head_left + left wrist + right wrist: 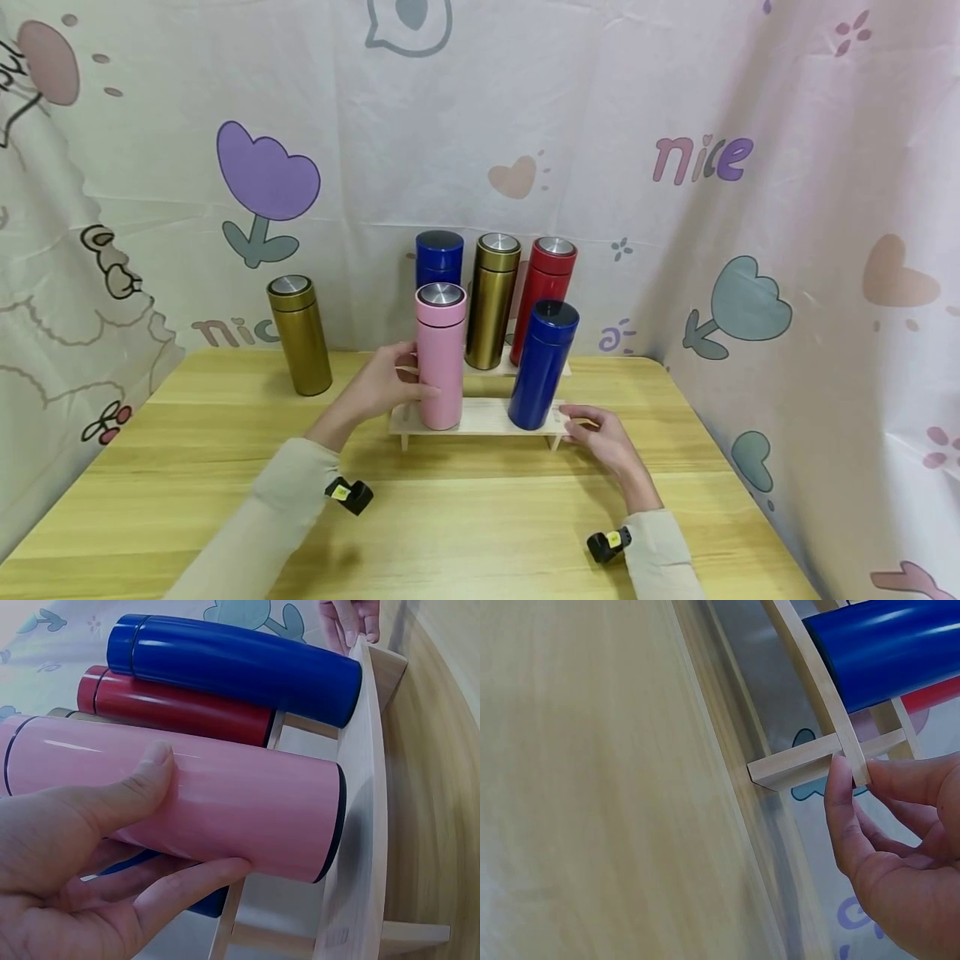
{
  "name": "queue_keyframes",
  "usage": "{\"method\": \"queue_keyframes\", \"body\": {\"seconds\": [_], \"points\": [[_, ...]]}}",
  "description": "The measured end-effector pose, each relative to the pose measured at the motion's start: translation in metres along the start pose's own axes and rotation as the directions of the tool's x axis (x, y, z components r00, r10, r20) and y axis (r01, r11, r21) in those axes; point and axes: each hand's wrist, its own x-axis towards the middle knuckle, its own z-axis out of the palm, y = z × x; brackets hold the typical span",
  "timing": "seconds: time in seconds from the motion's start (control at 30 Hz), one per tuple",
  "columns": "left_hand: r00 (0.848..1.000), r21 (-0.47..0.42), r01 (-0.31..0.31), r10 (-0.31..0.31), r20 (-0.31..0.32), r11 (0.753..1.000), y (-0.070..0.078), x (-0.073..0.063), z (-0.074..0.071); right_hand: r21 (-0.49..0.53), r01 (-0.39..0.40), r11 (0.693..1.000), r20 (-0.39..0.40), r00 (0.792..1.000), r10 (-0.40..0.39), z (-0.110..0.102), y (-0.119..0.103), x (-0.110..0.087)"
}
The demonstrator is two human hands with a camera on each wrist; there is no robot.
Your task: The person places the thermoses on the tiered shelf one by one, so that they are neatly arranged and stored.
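My left hand point(378, 385) grips a pink thermos bottle point(441, 350) round its lower half, thumb across the front. The bottle is upright, its black-rimmed base point(336, 825) right at the lower board of a pale wooden two-tier rack point(483, 412), towards the left end. At the right end of that same board, my right hand point(603, 440) pinches the board's edge between thumb and fingertips, just above a short leg point(791, 761). A blue thermos bottle point(543, 367) stands on the board beside this hand, leaning slightly in the head view.
On the back tier stand a second blue bottle point(439, 254), a gold bottle point(492, 304) and a red bottle point(546, 275). Another gold bottle point(302, 337) stands alone on the wooden table point(465, 533), left of the rack. A patterned cloth point(585, 100) hangs behind and at the sides.
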Motion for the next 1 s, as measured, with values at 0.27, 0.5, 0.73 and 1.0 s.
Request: {"method": "queue_keyframes", "body": {"seconds": [0.27, 0.5, 0.73, 1.0], "points": [[1.000, 0.034, -0.014, 0.015, -0.016, 0.999, 0.006, 0.008, 0.012, -0.011, 0.007, 1.000, 0.004, 1.000, -0.007, 0.000, 0.000, -0.001], [1.000, 0.036, 0.003, -0.003, -0.013, 0.999, 0.012, 0.014, 0.020, -0.001, 0.007, 1.000, 0.005, 1.000, -0.007, -0.001, 0.000, -0.001], [1.000, 0.023, 0.013, -0.012, -0.020, 1.000, 0.015, 0.019, 0.028, 0.001, 0.002, 1.000, 0.004, 1.000, -0.002, -0.001, -0.001, -0.001], [1.000, 0.003, -0.019, 0.019, -0.019, 1.000, 0.012, 0.023, 0.038, 0.002, -0.002, 1.000, 0.008, 1.000, 0.002, -0.001, 0.001, 0.001]]}}
